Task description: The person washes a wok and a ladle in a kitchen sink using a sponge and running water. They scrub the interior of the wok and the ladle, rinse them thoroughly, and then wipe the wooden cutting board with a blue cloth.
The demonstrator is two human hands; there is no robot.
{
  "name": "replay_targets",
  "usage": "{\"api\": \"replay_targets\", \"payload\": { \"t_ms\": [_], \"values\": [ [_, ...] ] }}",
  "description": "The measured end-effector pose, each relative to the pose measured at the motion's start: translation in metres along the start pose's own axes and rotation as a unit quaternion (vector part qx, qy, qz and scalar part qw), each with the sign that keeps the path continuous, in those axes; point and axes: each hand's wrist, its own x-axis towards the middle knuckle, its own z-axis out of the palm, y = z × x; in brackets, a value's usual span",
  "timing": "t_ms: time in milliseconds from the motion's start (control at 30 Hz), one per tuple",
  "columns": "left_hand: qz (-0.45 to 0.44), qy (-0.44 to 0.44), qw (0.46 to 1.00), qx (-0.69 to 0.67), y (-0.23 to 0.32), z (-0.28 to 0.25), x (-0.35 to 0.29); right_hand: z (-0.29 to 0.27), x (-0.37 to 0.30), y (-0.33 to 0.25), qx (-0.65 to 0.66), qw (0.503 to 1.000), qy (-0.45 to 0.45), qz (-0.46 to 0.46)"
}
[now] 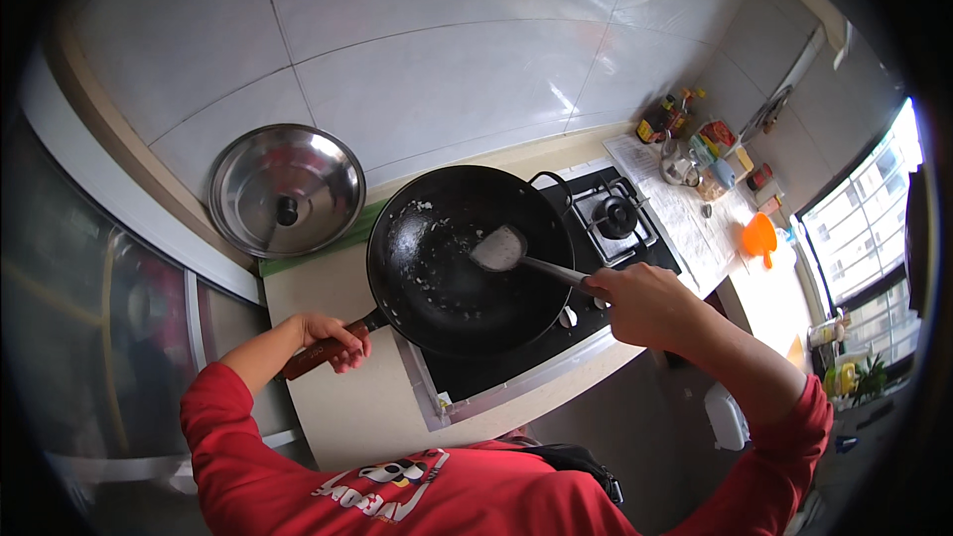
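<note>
Black, round, deep-walled wok (447, 278) sits over the left part of a black gas cooktop (457, 377), overlapping its left edge; its brown handle (310, 357) reaches toward the left edge of the beige counter (347, 417). The left hand (328, 328) is curled around that handle. The right hand (645, 305) is closed around the long shaft of a broad-bladed, grey metal spatula (499, 249), its whitish blade inside the wok. Small white bits (425, 206) speckle the wok's wall. Good scraping probably calls for a steady left grip against rocking, the blade's edge laid along the curve, and short, light strokes.
</note>
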Motion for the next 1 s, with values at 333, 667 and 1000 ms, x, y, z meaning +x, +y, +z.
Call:
{"api": "replay_targets", "payload": {
  "t_ms": [333,667,1000],
  "values": [
    [0.001,-0.047,0.995,-0.082,0.017,0.066,0.004,0.058,0.023,-0.001,0.424,0.894,-0.116,0.085],
    [0.040,0.024,0.999,-0.028,0.009,0.140,0.012,0.088,-0.037,0.027,0.550,0.833,-0.052,0.033],
    [0.015,-0.080,0.995,0.056,0.008,0.259,0.099,0.130,-0.250,0.072,0.566,0.817,0.105,0.046]
  ]
}}
